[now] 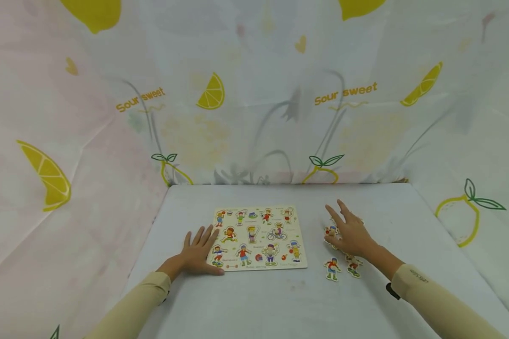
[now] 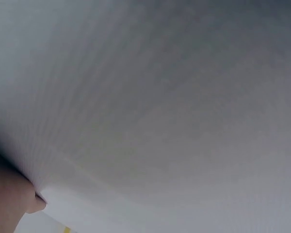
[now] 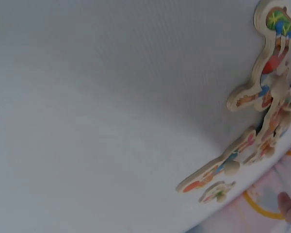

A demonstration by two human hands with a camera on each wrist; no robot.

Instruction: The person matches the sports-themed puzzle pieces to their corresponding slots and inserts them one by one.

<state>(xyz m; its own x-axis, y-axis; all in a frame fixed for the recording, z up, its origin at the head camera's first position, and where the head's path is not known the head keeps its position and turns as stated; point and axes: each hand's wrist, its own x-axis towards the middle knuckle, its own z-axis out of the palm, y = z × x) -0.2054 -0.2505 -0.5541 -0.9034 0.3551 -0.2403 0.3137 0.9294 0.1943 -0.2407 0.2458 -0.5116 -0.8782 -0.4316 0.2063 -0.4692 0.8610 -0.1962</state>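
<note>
On the white table lies a flat wooden puzzle board point(image 1: 298, 230) printed with cartoon children at sports. My left hand point(image 1: 199, 254) rests at its left edge, fingers stretched out and thumb along the lower corner. In the left wrist view, only a bit of the hand point(image 2: 12, 199) shows at lower left. Over a cluster of loose child-shaped puzzle pieces, my right hand point(image 1: 351, 233) spreads its fingers and holds nothing. One piece in a red shirt point(image 1: 332, 269) lies apart, near another piece point(image 1: 353, 266). Small knobs stand on some pieces point(image 3: 218, 167) in the right wrist view.
A white cloth covers the table point(image 1: 258, 301). Behind and at both sides hangs a pale curtain point(image 1: 254, 132) with lemon prints, meeting the table's back edge. The loose pieces sit to the right of the board.
</note>
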